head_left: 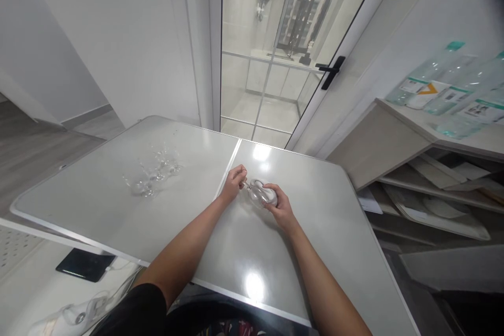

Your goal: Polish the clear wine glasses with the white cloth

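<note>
A clear stemmed glass [256, 194], which looks like a wine glass, lies tilted sideways between my hands over the right half of the table. My left hand [235, 179] is closed around the stem end. At the bowl end, my right hand [282, 209] grips with thumb and fingers on opposite sides. Something white, apparently a cloth [271, 196], shows at the bowl by my right fingers; whether it is inside or around the glass I cannot tell. Several more clear glasses [151, 176] are grouped on the left half of the table, their outlines hard to separate.
The grey table [331, 252] has a metal seam across its middle. A glass door with a black handle [331, 71] is behind it. Plastic bottles [429, 84] stand on a shelf unit at the right. A black tablet-like device [85, 264] lies on a lower white surface at left.
</note>
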The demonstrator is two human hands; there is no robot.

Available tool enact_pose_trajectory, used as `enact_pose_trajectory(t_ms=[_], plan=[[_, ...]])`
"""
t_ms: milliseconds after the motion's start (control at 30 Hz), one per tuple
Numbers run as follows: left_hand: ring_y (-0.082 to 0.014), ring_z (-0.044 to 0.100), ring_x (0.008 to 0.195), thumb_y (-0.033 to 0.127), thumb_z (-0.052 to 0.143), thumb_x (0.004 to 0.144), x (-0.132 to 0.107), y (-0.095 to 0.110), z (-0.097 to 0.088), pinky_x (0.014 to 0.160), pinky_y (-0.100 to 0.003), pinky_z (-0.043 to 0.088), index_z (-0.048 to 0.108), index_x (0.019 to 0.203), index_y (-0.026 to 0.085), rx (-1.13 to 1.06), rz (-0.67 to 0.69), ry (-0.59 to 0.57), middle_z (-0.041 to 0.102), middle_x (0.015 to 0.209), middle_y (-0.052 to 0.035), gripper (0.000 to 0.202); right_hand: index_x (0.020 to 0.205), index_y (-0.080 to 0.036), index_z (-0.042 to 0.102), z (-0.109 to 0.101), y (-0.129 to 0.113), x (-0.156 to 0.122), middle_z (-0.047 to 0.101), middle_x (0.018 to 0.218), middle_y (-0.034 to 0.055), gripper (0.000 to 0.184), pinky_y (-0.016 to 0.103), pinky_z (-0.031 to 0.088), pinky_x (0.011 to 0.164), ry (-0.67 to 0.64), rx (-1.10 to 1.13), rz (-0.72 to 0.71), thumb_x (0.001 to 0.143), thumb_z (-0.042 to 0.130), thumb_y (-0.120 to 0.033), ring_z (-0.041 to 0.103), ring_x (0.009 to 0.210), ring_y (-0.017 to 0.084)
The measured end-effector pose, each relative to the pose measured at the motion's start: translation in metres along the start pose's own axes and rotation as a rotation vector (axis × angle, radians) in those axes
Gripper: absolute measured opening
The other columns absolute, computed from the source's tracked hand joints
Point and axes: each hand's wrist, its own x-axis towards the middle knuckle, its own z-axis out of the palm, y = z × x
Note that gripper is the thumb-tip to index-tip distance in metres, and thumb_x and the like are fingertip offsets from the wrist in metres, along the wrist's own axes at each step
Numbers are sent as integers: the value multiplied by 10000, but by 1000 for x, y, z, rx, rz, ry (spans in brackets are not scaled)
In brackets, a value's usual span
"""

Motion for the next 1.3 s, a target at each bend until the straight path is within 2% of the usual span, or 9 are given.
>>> enact_pose_trajectory(t_ms=[267,433,600,733,833,900,1000,1133,1300], plan=[[-107,276,547,479,615,901,-2,-5,0,491,-241,204,421,726,209,81,100,35,309,643,42,375,1155,-228,680,8,12,8,702,1075,51,460,314,527,775,84,161,80,750,831,-385,632,884,209],[-119,303,561,480,558,950,-4,-9,-4,527,-265,261,434,749,211,173,185,22,341,641,36,358,1178,-223,663,9,8,6,723,1118,68,483,318,582,704,29,469,306,745,840,-344,677,872,215],[-115,312,579,498,538,967,-6,-12,-6,539,-259,287,440,783,209,255,229,-6,347,674,38,356,1156,-224,686,6,4,5,721,1183,70,447,350,626,752,4,648,512,744,844,-298,702,927,218],[-97,276,545,513,542,962,-1,-14,-2,494,-235,235,406,788,214,174,65,-58,334,667,52,372,1029,-250,744,1,3,7,750,1042,24,363,335,602,793,161,448,272,686,846,-184,686,920,212],[-85,234,509,513,563,944,2,-14,1,464,-225,176,379,768,218,84,-67,-69,307,648,63,390,898,-239,782,-2,-2,7,745,1125,38,231,373,548,963,113,229,47,700,787,-121,651,1110,256],[-87,253,516,501,563,948,1,-12,1,470,-223,193,386,769,217,78,-32,-56,304,651,62,380,938,-235,786,-1,-4,5,735,1179,47,257,374,543,986,79,222,38,708,778,-119,636,1155,267],[-99,305,549,490,529,977,-3,-12,-1,506,-234,265,405,786,214,156,135,-26,331,671,50,358,1085,-236,742,4,-3,5,747,1123,45,378,339,622,808,131,453,250,719,806,-168,689,1003,237],[-110,330,575,465,498,1000,-6,-19,-5,537,-259,308,419,798,214,285,267,2,365,702,36,332,1077,-180,709,3,2,6,761,1065,59,355,284,657,666,92,735,565,739,817,-170,730,840,188],[-121,325,577,437,455,1022,-6,-22,-7,556,-283,302,416,801,218,357,374,44,355,706,32,314,1035,-124,699,-4,2,8,744,787,54,224,148,506,382,8,836,687,832,761,-195,682,552,128]])
